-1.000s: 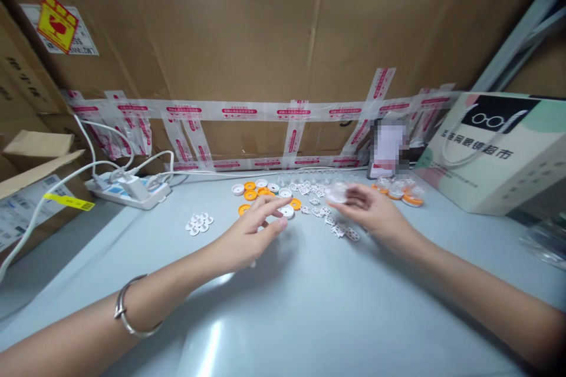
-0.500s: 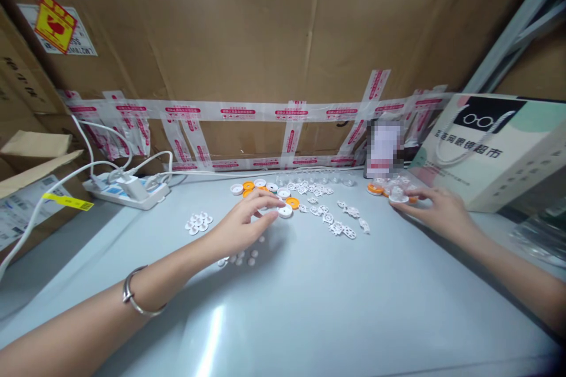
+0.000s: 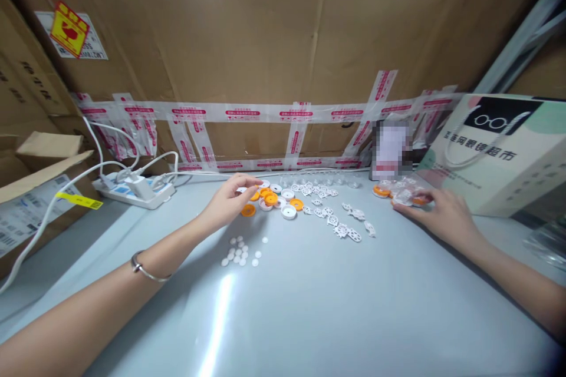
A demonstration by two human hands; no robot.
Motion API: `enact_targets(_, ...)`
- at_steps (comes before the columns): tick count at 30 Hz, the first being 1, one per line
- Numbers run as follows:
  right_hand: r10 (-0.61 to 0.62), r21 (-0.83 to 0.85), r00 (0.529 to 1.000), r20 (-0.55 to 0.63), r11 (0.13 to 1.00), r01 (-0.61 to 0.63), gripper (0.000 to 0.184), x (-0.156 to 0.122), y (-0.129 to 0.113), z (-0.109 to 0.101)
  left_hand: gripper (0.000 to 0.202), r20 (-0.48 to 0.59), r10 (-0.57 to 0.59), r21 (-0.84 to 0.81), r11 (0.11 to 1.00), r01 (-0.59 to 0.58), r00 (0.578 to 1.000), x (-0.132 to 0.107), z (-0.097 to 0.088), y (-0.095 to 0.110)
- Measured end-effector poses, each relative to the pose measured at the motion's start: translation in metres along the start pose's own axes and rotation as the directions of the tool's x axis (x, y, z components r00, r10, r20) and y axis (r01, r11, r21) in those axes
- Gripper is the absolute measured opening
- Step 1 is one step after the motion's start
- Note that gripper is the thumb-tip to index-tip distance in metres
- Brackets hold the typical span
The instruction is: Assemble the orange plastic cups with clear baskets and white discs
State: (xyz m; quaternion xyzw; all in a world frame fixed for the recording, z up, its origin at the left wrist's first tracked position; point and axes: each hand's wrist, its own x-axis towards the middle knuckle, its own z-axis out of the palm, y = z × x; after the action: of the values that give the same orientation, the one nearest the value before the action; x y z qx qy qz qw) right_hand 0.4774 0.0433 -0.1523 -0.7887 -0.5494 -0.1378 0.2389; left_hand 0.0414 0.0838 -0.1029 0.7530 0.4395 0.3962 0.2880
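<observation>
My left hand reaches to the near left edge of a cluster of orange and white round caps. Its thumb and forefinger are pinched together among the caps, and what they hold is hidden. My right hand lies low on the table at the right with loose fingers. Its fingertips touch a small pile of clear-topped orange pieces. Between the hands lie several white gear-like pieces. Several tiny white discs sit by my left wrist.
A grey table runs back to a taped cardboard wall. A white power strip with cables lies at the back left beside a cardboard box. A printed paper bag stands at the right. Small clear pieces line the back.
My right hand carried a clear-topped piece from the middle to the pile at the right and set it down. My left hand moved back and left to the caps, uncovering the tiny discs.
</observation>
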Motion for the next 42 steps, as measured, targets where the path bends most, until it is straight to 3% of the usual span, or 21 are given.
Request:
enact_targets(2, 0.051, 0.113, 0.993, -0.102, 0.993, -0.040, 0.051, -0.007, -0.013, -0.010, 0.025, -0.015, -0.006, 0.009, 1.000, 0.006, 1.000, 0.002, -0.003, -0.001)
enact_targets(5, 0.049, 0.353, 0.978, -0.203, 0.935, 0.026, 0.043, -0.021, -0.040, -0.032, 0.026, -0.043, -0.014, 0.050, 0.999, 0.016, 0.999, 0.005, -0.011, -0.001)
enact_targets(7, -0.073, 0.437, 0.986, -0.149, 0.890, 0.131, 0.027, -0.029, -0.062, -0.045, 0.029, -0.031, -0.006, 0.103, 0.995, 0.009, 1.000, 0.007, -0.017, 0.001)
enact_targets(9, -0.274, 0.474, 0.959, -0.078, 0.836, 0.277, 0.017, -0.035, -0.085, -0.055, 0.033, 0.050, 0.004, 0.170, 0.985, -0.012, 0.999, 0.010, -0.023, 0.002)
enact_targets(12, -0.536, 0.559, 0.842, 0.055, 0.716, 0.419, 0.018, -0.040, -0.118, -0.057, 0.042, 0.189, -0.014, 0.294, 0.955, -0.043, 0.982, 0.014, -0.029, 0.000)
enact_targets(15, -0.688, 0.652, 0.707, 0.165, 0.614, 0.445, 0.018, -0.044, -0.148, -0.049, 0.049, 0.224, -0.015, 0.426, 0.901, -0.084, 0.975, 0.014, -0.029, -0.009)
enact_targets(17, -0.763, 0.674, 0.627, 0.156, 0.546, 0.497, 0.017, -0.047, -0.163, -0.040, 0.048, 0.258, 0.004, 0.487, 0.863, -0.134, 0.966, 0.011, -0.027, -0.017)
enact_targets(19, -0.803, 0.670, 0.586, 0.111, 0.496, 0.552, 0.015, -0.051, -0.170, -0.032, 0.044, 0.292, 0.020, 0.525, 0.833, -0.178, 0.956, 0.006, -0.024, -0.026)
enact_targets(22, -0.822, 0.645, 0.561, 0.096, 0.481, 0.595, 0.013, -0.055, -0.168, -0.024, 0.039, 0.308, 0.036, 0.559, 0.802, -0.211, 0.951, 0.000, -0.020, -0.035)
enact_targets(28, -0.787, 0.659, 0.600, 0.144, 0.529, 0.535, 0.012, -0.058, -0.154, -0.025, 0.034, 0.342, 0.065, 0.531, 0.810, -0.250, 0.937, -0.003, -0.016, -0.043)
enact_targets(32, -0.812, 0.663, 0.565, 0.149, 0.506, 0.552, 0.012, -0.058, -0.157, -0.025, 0.032, 0.355, 0.056, 0.522, 0.817, -0.248, 0.933, -0.002, -0.018, -0.042)
enact_targets(37, -0.819, 0.669, 0.554, 0.148, 0.496, 0.554, 0.013, -0.059, -0.157, -0.026, 0.031, 0.361, -0.038, 0.566, 0.803, -0.186, 0.932, 0.005, -0.051, -0.034)
enact_targets(42, -0.825, 0.677, 0.548, 0.137, 0.482, 0.556, 0.013, -0.059, -0.157, -0.027, 0.024, 0.478, -0.195, 0.575, 0.807, -0.137, 0.856, 0.006, -0.088, -0.032)
